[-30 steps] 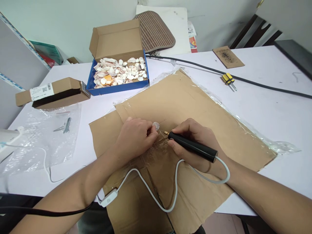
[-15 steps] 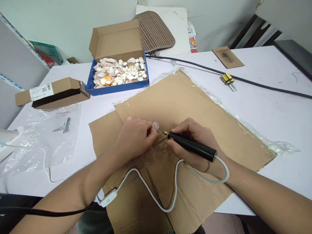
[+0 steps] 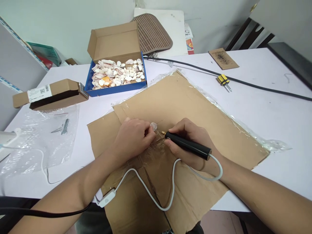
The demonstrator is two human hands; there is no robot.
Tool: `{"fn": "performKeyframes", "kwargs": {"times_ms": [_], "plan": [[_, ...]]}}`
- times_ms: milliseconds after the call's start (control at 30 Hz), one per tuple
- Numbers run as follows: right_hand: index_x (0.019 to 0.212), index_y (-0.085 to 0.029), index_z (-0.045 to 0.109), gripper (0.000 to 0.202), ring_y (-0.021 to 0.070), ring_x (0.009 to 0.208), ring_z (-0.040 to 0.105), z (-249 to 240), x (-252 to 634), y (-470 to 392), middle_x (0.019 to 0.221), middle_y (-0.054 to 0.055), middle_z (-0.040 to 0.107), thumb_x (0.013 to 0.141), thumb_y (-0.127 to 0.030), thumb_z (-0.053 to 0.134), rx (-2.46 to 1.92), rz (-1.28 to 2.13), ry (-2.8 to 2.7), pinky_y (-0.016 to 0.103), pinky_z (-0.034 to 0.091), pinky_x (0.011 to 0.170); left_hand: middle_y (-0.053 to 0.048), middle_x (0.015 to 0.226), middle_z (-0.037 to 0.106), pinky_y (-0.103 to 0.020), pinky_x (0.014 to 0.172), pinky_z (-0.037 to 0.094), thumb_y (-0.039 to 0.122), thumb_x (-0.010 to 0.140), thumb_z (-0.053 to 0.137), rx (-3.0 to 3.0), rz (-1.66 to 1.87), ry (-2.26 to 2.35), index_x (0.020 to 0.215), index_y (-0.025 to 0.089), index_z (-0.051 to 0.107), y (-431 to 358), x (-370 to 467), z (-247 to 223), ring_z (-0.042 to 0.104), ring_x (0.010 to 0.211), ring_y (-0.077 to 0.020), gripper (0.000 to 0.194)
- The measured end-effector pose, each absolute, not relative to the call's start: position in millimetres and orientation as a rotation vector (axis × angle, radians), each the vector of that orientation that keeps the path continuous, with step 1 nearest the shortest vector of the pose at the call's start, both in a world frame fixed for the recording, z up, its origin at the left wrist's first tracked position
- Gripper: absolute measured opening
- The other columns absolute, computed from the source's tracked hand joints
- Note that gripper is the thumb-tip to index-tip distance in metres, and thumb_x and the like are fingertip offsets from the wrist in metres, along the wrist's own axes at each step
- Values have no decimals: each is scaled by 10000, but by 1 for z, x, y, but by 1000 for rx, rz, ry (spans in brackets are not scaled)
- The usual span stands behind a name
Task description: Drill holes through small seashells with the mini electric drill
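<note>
Between thumb and fingers, my left hand (image 3: 135, 135) pinches a small pale ribbed seashell (image 3: 153, 126) just above the cardboard sheet (image 3: 170, 97). My right hand (image 3: 195, 139) is closed around a black pen-shaped electric drill (image 3: 187, 145) with a brass chuck. Its thin bit points left at the shell; whether the tip touches it is too fine to tell. A white cord (image 3: 216, 162) runs from the drill's back end, loops over the cardboard and reaches an inline switch (image 3: 107, 198) near my left forearm.
A blue box of shells (image 3: 117, 92) stands open at the back. Left are an opened brown carton (image 3: 58, 94) and a plastic bag (image 3: 36, 136) with a small wrench (image 3: 65, 126). A yellow-black screwdriver (image 3: 223, 79) lies by a black cable (image 3: 255, 84) at right.
The whole view has shifted slightly, so everything appears a little further left. Both hands keep their grips, with the drill bit still directed at the shell.
</note>
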State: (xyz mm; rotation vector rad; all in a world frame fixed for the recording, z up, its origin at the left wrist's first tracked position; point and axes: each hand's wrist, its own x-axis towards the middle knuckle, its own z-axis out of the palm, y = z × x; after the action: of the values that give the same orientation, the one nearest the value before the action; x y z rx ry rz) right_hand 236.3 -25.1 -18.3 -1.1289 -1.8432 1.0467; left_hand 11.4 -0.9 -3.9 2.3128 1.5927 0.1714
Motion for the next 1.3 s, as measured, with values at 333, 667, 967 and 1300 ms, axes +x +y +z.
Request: {"fn": "performKeyframes", "kwargs": {"times_ms": [333, 667, 967, 1300], "plan": [[1008, -251, 581, 204, 127, 571, 602, -20, 237, -25, 741, -46, 696, 946, -320, 764, -1082, 1060, -1833, 285, 453, 543, -15, 600, 617, -399, 714, 320, 289, 1003, 471, 2302, 172, 1591, 612, 238, 344, -1, 11, -3, 503, 609, -184, 414], [1001, -258, 572, 204, 134, 578, 599, -20, 236, -25, 735, -45, 696, 949, -322, 759, -1090, 1090, -1823, 292, 451, 557, -24, 613, 639, -402, 708, 320, 295, 1009, 463, 2315, 170, 1598, 615, 236, 348, -1, 11, -3, 509, 612, -183, 415], [990, -249, 584, 198, 136, 587, 599, -17, 236, -25, 751, -29, 699, 944, -343, 753, -1113, 1065, -1845, 290, 448, 541, -18, 609, 616, -411, 718, 308, 292, 999, 459, 2320, 174, 1597, 614, 241, 321, -1, 12, -5, 469, 611, -184, 413], [976, -244, 588, 201, 142, 615, 601, -17, 236, -23, 769, -21, 699, 940, -343, 758, -1098, 1064, -1847, 297, 457, 558, -18, 590, 578, -403, 705, 290, 307, 994, 455, 2325, 188, 1607, 615, 243, 308, -1, 11, -3, 436, 595, -175, 411]]}}
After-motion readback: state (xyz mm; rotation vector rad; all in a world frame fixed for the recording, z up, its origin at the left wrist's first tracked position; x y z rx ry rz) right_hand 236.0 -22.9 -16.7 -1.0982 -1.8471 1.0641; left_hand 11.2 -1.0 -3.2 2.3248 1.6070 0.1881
